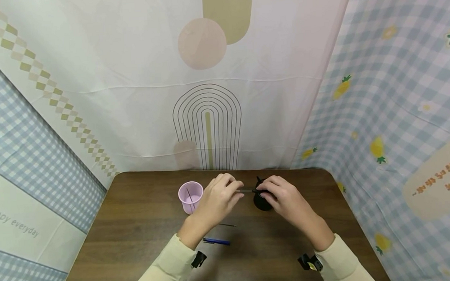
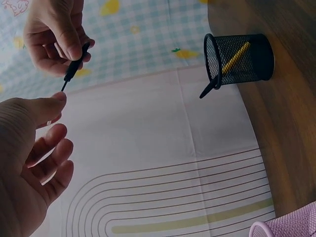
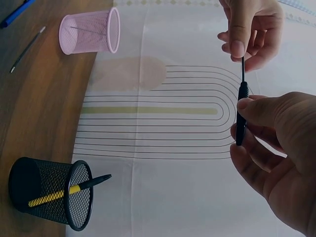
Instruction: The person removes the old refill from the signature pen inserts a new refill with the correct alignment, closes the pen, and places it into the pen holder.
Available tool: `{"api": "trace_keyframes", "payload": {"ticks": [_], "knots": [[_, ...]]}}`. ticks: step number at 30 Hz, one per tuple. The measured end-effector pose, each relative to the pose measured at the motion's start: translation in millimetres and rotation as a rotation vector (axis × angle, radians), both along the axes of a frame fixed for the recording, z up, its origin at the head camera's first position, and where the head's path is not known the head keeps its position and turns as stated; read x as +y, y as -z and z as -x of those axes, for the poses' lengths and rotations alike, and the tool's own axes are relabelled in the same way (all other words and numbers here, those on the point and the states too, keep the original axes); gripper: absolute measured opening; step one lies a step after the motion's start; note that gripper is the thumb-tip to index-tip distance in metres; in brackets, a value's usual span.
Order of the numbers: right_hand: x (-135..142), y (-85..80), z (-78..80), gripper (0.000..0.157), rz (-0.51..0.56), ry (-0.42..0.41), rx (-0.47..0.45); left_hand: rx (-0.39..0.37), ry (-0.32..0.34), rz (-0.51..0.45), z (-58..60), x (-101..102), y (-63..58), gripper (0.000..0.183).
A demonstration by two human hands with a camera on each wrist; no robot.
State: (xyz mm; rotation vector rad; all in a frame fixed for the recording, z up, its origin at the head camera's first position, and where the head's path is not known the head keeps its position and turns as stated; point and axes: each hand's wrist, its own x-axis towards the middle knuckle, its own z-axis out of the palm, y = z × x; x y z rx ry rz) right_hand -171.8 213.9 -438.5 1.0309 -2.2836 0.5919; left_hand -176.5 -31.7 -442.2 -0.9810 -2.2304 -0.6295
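The black pen barrel (image 3: 240,121) is up in the air over the far side of the counter (image 1: 138,236), its slim dark refill (image 3: 243,71) pointing left; your right hand (image 1: 285,196) grips the barrel, your left hand (image 1: 220,195) pinches the refill. Hold both in one straight line and, I'd judge, slide along that axis without bending the thin refill. Mind your right wrist near the black mesh pen cup (image 3: 49,180) with its yellow-and-black pen (image 3: 76,188); the pink mesh cup (image 3: 89,44) stands left, a loose refill (image 3: 27,49) and blue pen (image 1: 216,241) nearer you.
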Motion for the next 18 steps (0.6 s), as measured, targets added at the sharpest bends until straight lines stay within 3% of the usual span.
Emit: {"api": "trace_keyframes", "payload": {"ticks": [7, 14, 18], "knots": [[1, -0.6, 0.2, 0.030, 0.002, -0.004, 0.003, -0.013, -0.024, -0.015, 0.6, -8, -0.4, 0.035], [2, -2.1, 0.4, 0.029, -0.002, 0.016, 0.011, -0.057, -0.060, 0.015, 3.9, -20, 9.7, 0.054], [3, -2.8, -0.2, 0.028, -0.013, 0.035, -0.010, -0.073, -0.070, 0.036, 4.0, -27, 19.3, 0.055]]}}
